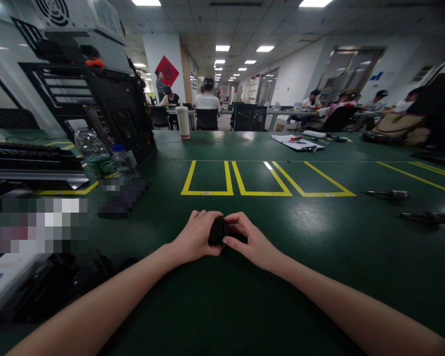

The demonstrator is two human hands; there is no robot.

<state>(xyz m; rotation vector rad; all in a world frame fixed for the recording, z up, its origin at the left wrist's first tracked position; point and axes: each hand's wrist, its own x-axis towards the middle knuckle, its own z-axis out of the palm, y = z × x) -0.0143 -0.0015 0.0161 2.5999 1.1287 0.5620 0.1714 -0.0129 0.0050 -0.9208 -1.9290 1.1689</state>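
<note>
Green tabletop [319, 291], yellow tape [222, 193] mid-frame | black object [217, 232] at centre: left fingers [207, 216] curled round it, right fingers [240, 217] closed on its edge | across the room, seated people [346, 101] upper right

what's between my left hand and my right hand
A black object, in the grasp of the left hand, with the right hand at its right edge; the head view shows this.
</note>
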